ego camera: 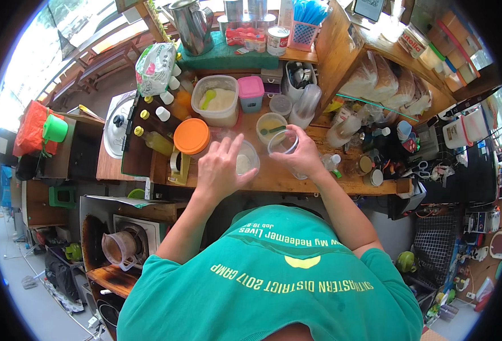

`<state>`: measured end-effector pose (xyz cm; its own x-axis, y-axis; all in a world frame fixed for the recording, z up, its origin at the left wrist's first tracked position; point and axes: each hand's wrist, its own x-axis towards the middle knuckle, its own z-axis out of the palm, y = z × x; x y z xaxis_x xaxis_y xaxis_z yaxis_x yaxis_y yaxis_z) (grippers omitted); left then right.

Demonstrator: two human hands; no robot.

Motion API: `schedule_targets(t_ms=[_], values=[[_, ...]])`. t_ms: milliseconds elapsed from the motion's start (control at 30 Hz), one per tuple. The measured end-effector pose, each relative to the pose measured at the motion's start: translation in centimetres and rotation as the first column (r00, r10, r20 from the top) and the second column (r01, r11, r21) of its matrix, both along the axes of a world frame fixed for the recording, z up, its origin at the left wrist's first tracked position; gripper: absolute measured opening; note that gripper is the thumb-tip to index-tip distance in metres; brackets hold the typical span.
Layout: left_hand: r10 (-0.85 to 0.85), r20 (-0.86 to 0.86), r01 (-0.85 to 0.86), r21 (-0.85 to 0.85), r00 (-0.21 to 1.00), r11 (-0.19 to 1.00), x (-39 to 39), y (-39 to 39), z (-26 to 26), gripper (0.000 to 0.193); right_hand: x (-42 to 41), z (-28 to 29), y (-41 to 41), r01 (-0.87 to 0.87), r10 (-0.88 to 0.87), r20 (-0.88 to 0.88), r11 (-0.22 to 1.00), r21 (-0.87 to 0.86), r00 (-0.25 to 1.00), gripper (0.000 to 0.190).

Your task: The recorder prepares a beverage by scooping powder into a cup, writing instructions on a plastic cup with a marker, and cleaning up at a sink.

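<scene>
My right hand [300,151] grips a clear plastic cup [283,143] by its rim, thumb and fingers around the edge. Fingers spread, my left hand [221,166] is over the wooden counter, beside a clear round container [251,153] with a pale content; whether the fingers touch it I cannot tell. Behind the cup stands a tub [261,121] of yellowish content with a dark green spoon [273,130]. An orange-lidded jar [192,136] is just behind my left hand. Farther back, a square tub of white powder [217,111] holds a lime green scoop [209,99].
A tape dispenser [178,166] and several bottles [157,143] stand left of my left hand. Stacked clear cups [307,104] and a pink-lidded container [251,91] are behind. Small jars [364,165] stand at right, near the wooden counter's front edge [344,187]. A stove with a pot [119,248] is at lower left.
</scene>
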<state>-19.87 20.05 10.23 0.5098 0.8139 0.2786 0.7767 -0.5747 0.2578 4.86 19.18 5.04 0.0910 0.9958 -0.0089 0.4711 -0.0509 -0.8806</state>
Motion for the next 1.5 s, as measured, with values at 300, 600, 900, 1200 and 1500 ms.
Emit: schedule_targets(t_ms=[300, 600, 900, 1200, 1500], values=[[0.242, 0.077, -0.228, -0.156, 0.967, 0.961, -1.7, 13.0, -5.4, 0.036, 0.2, -0.2, -1.9, 0.076, -0.079, -0.063, 0.996, -0.036, 0.995, 0.093], [0.311, -0.503, -0.468, -0.221, 0.806, 0.856, -1.2, 26.8, -8.2, 0.027, -1.1, -0.7, -2.8, 0.160, -0.168, -0.110, 0.984, -0.075, 0.980, 0.095], [0.255, -0.573, -0.440, -0.210, 0.779, 0.873, -0.6, 28.1, -9.7, 0.024, -2.3, -1.4, -2.5, 0.230, -0.236, -0.119, 0.971, -0.061, 0.964, 0.093], [0.165, -0.601, -0.338, -0.185, 0.782, 0.923, -0.7, 28.2, -7.7, 0.024, -3.3, -1.3, -0.4, 0.251, -0.251, -0.113, 0.968, -0.015, 0.961, 0.090], [0.149, -0.541, -0.323, -0.241, 0.827, 0.915, -2.5, 29.6, -8.7, 0.026, -4.2, -0.2, 1.9, 0.234, -0.231, -0.116, 0.972, 0.016, 0.966, 0.092]])
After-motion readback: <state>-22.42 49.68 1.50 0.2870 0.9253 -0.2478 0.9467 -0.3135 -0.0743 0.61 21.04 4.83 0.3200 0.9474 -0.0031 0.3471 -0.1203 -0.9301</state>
